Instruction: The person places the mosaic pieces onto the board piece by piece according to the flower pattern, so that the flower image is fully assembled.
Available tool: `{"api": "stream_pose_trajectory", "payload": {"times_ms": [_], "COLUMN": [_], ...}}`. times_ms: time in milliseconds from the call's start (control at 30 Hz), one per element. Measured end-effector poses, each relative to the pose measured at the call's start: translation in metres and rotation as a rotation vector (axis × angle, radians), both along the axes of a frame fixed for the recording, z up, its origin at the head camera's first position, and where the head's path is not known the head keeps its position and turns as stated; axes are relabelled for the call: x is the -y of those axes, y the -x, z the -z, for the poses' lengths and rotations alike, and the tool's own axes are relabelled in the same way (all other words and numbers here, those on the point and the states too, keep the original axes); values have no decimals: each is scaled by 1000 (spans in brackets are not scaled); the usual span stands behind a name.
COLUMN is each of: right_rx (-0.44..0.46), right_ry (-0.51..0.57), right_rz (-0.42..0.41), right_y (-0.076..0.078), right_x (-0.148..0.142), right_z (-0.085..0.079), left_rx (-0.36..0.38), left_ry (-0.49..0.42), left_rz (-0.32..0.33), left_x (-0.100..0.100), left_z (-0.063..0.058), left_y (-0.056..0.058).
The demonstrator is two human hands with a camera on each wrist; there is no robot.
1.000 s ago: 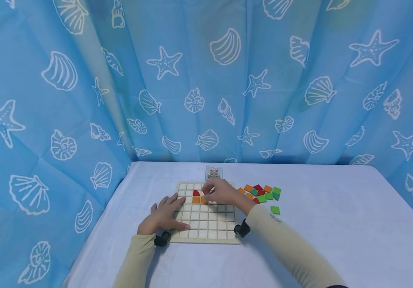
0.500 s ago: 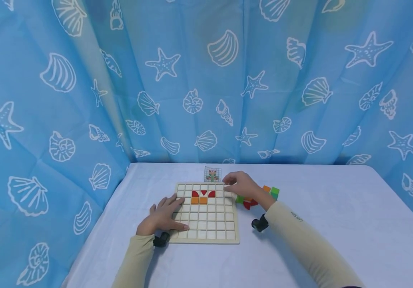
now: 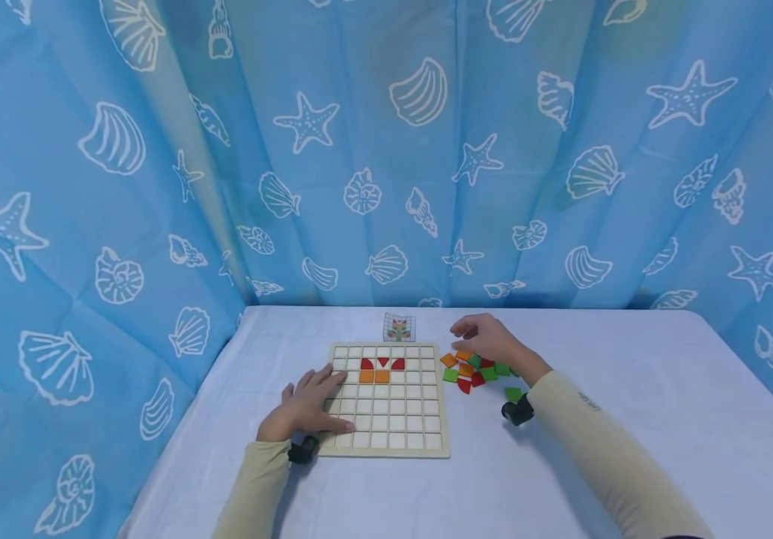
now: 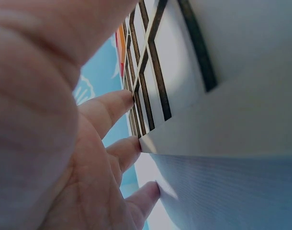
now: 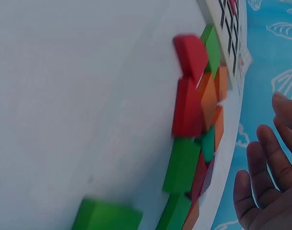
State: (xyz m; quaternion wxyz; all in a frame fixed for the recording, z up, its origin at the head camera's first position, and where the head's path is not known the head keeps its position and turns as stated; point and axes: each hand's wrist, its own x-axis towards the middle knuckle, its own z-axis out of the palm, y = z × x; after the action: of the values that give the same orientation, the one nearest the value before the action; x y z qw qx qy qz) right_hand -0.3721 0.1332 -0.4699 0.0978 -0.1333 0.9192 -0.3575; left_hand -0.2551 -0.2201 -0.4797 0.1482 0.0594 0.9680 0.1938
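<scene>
A pale wooden grid board lies on the table. My left hand rests on its left edge with the fingers spread; the left wrist view shows fingertips along the rim. In the grid sit two orange squares side by side. Above them is a row of a red triangle between two red quarter-round pieces. My right hand hovers over the far side of a loose pile of coloured pieces, fingers loosely bent. Nothing shows between them in the right wrist view.
The pile right of the board mixes green squares, orange pieces and red pieces. One green square lies apart, nearer me. Behind the board is a small pattern card. A blue shell-print curtain hangs behind the table.
My right hand has left the grid and moved right to above the pile. The red triangle and right-hand red quarter-round now show in the grid. The left hand stays put.
</scene>
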Motion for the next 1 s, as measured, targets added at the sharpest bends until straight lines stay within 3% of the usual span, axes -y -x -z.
{"api": "stream_pose_trajectory", "payload": {"times_ms": [367,800,1000], "right_rx": [62,13,2], "right_ry": [15,-26,-75], "right_rz": [-12,-116,-95], "right_y": [-3,-7,-6], "right_x": [-5,14,17], "right_z": [6,9,15], "left_rx": [0,5,4], "left_ry": [-2,-7,-7], "left_rz": [-3,-9,-4], "left_x": [0,1,2], "left_z": [1,3,3], "left_y": [1,3,3]}}
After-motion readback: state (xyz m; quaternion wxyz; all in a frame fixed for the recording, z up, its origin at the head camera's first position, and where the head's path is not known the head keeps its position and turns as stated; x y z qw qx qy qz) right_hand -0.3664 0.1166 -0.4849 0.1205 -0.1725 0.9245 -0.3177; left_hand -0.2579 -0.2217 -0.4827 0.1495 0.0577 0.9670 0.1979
